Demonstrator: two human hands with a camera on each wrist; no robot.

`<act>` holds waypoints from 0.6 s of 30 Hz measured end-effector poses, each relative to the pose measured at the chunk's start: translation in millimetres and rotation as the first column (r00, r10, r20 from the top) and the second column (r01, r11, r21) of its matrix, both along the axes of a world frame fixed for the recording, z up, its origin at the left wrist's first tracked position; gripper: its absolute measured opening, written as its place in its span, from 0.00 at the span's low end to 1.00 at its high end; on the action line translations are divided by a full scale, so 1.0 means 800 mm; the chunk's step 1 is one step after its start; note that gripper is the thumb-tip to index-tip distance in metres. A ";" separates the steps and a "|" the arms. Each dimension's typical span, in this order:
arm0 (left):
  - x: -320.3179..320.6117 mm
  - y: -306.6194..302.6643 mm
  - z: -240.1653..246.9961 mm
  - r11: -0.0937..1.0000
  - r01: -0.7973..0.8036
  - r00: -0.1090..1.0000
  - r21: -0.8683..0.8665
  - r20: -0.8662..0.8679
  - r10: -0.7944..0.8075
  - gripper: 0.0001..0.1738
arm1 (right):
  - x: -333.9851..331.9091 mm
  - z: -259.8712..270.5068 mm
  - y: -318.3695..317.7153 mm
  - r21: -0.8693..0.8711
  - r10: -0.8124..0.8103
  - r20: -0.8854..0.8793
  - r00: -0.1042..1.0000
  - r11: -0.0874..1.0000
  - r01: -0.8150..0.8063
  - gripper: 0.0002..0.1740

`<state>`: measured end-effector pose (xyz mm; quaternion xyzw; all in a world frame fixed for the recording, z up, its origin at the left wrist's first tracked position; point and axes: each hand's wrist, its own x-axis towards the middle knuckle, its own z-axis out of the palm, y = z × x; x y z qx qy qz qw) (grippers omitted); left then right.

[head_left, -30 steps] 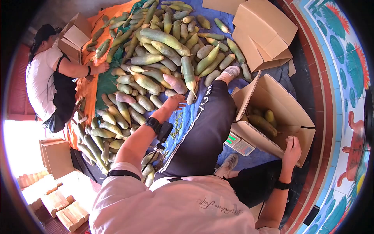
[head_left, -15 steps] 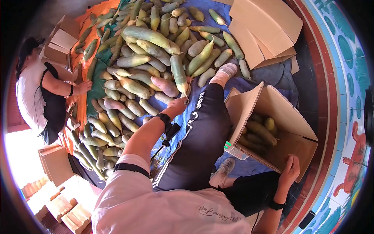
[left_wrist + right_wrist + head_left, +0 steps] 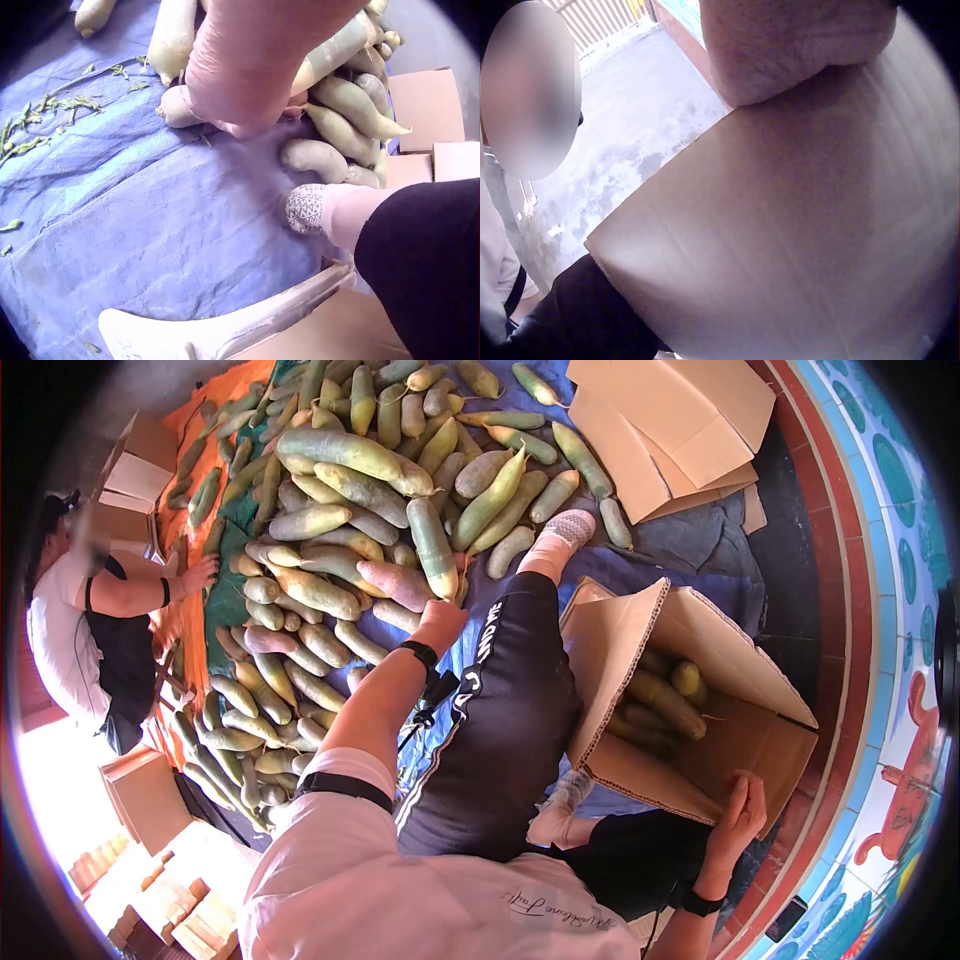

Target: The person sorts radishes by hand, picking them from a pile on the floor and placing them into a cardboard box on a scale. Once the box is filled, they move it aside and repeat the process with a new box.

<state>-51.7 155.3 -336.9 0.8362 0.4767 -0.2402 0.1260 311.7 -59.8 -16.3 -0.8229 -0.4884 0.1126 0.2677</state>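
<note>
Large green radishes (image 3: 318, 592) lie heaped on a blue tarp (image 3: 135, 225). My left hand (image 3: 443, 625) is at the narrow lower end of a thick green radish (image 3: 432, 545), beside a pinkish radish (image 3: 395, 585). Its fingers are hidden beneath the hand, so I cannot tell whether they grip the radish. In the left wrist view the back of this hand (image 3: 240, 82) covers that end. On the right, my right hand (image 3: 740, 810) grips the upper edge of an open cardboard box (image 3: 745, 660), thumb side up. Several radishes (image 3: 665, 702) lie inside the box.
My outstretched leg (image 3: 510, 710) lies between heap and box, its foot among the radishes. A white device (image 3: 165, 334) sits beside the box. More cardboard boxes (image 3: 670, 435) stand behind. Another person (image 3: 90, 620) works at the heap's left side.
My left hand has reached forward from open space to the lower end of the green radish. My right hand stays at the box edge. The head view has shifted right.
</note>
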 end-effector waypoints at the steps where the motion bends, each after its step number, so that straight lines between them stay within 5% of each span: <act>1: -0.001 0.001 -0.002 0.999 0.005 1.000 -0.043 -0.031 -0.007 0.10 | -0.001 0.002 0.002 0.001 -0.003 -0.001 1.000 1.000 0.003 0.11; 4: -0.004 -0.002 0.021 0.980 -0.174 0.984 -0.099 0.028 0.177 0.11 | -0.004 0.006 0.003 -0.009 0.002 0.018 1.000 1.000 -0.002 0.11; 11: -0.036 -0.036 0.037 0.959 -0.273 0.958 -0.078 0.065 0.278 0.13 | -0.003 0.004 0.001 0.026 0.019 0.041 0.999 0.999 -0.020 0.09; 15: -0.081 -0.100 0.038 0.954 -0.299 0.897 0.031 0.349 0.270 0.17 | -0.004 0.005 -0.001 0.062 0.039 0.088 0.995 0.997 -0.044 0.09; 17: -0.093 -0.117 0.074 0.887 -0.412 0.792 -0.208 0.400 0.462 0.19 | -0.001 0.000 -0.003 0.084 0.045 0.108 0.993 0.995 -0.055 0.10; 18: -0.096 -0.127 0.093 0.891 -0.410 0.795 -0.196 0.402 0.455 0.19 | 0.001 -0.003 -0.005 0.099 0.056 0.136 0.989 0.993 -0.070 0.11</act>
